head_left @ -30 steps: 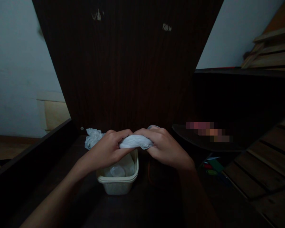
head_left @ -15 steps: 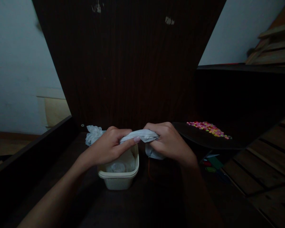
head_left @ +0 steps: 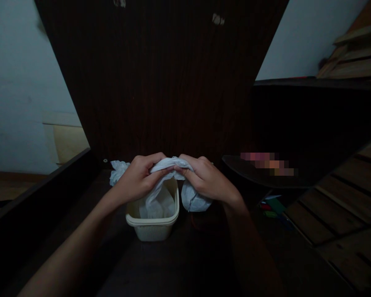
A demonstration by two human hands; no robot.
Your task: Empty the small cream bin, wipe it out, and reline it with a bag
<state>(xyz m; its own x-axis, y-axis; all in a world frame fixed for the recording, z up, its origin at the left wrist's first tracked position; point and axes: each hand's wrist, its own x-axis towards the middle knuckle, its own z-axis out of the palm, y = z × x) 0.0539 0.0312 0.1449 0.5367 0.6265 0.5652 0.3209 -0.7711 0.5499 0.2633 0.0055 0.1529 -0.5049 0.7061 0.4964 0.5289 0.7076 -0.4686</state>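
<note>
A thin white cloth (head_left: pixel 170 163), bunched and twisted, stretches between my two hands over a cream plastic tub (head_left: pixel 154 231). My left hand (head_left: pixel 139 175) closes round its left part, thumb along the front. Gripping the right part is my right hand (head_left: pixel 200 177), its thumb close to the left one. A fold of the cloth hangs down into the tub, where more pale material lies; whether it is all one piece I cannot tell. Below my right hand is a whitish bulging bundle (head_left: pixel 197 200). Crumpled white material (head_left: pixel 119 170) shows behind my left wrist.
A dark wooden panel (head_left: pixel 173 82) rises behind the tub. At right, a dark curved shelf (head_left: pixel 235 164) carries a blurred pink patch (head_left: pixel 262 159). Small coloured items (head_left: pixel 273 208) lie beneath it. A low dark ledge (head_left: pixel 64 175) runs along the left.
My right hand has moved left, closer to my left hand, and its thumb has come to the front. A fold of cloth now drops into the tub. The view has shifted slightly.
</note>
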